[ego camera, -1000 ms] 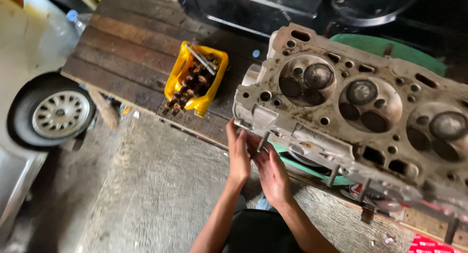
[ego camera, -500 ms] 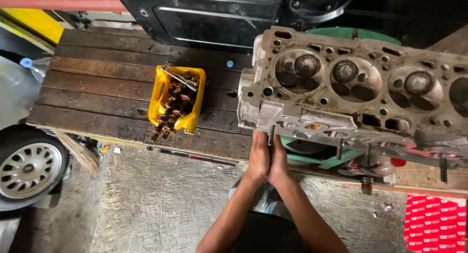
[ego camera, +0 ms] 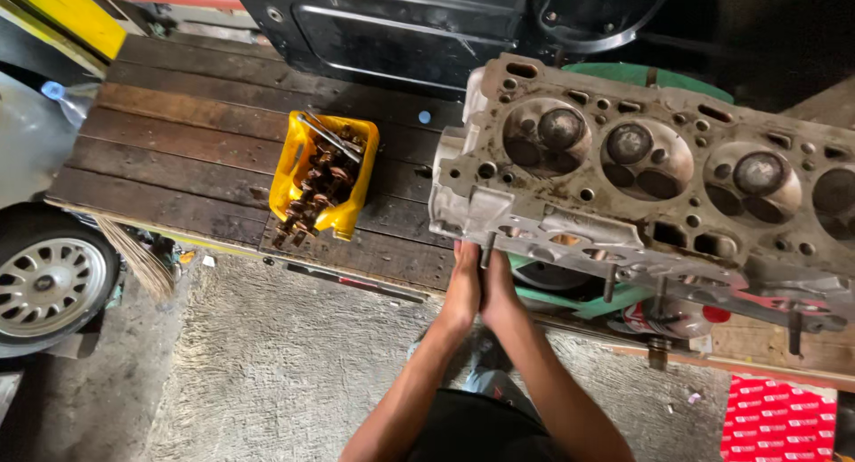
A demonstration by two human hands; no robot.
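A large dirty metal cylinder head (ego camera: 641, 177) lies on a dark wooden bench (ego camera: 205, 150), its round combustion chambers facing up. My left hand (ego camera: 462, 288) and my right hand (ego camera: 499, 293) are pressed together at its near left edge. Both close around a thin metal stud (ego camera: 488, 248) that sticks out of the head's side. What the fingers do behind the stud is hidden.
A yellow cut-open plastic container (ego camera: 325, 182) holding rusty parts and a wrench sits on the bench to the left. A car wheel (ego camera: 49, 284) stands at far left, a red carton (ego camera: 779, 422) at lower right, a black metal panel (ego camera: 401, 26) behind. Concrete floor (ego camera: 267, 373) lies below.
The view has swung left and levelled, so the head now sits right of centre. My hands have drawn together from slightly apart and stay at the same stud.
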